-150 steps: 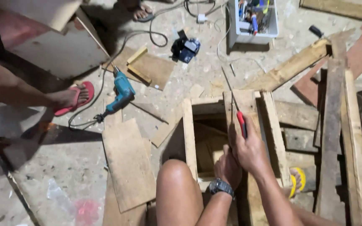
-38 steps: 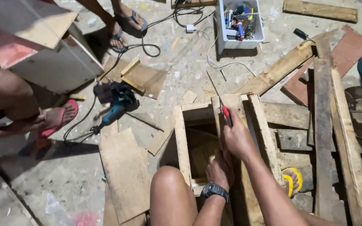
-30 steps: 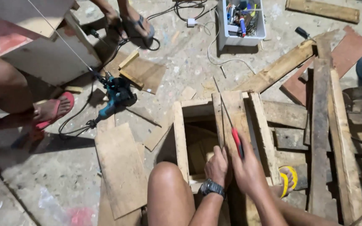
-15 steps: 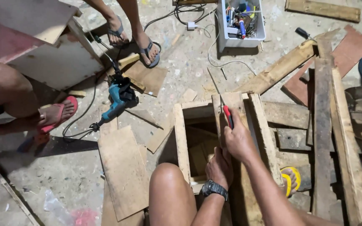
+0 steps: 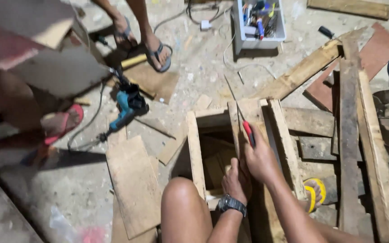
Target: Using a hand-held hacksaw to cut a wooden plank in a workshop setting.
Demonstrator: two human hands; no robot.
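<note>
My right hand [image 5: 261, 158] grips the red handle of a thin hand saw [image 5: 247, 130]. Its blade runs up and to the left across a pale upright plank [image 5: 251, 111]. That plank sits in an open wooden crate [image 5: 195, 148] between my knees. My left hand [image 5: 236, 181], with a dark watch on the wrist, is closed on the lower part of the plank just below my right hand. My bare knee [image 5: 183, 198] is beside the crate's left wall.
A blue power drill [image 5: 128, 106] with its cord lies on the concrete at left. Another person's sandalled feet [image 5: 157, 50] stand beyond it, and a foot in a red sandal [image 5: 63, 125] is at far left. Also here: white tool bin [image 5: 258, 23], loose boards [image 5: 133, 184], long planks [image 5: 351, 135].
My right hand has slid the saw back and forth along the plank. The other person's sandalled feet have stepped rightward, closer to the drill.
</note>
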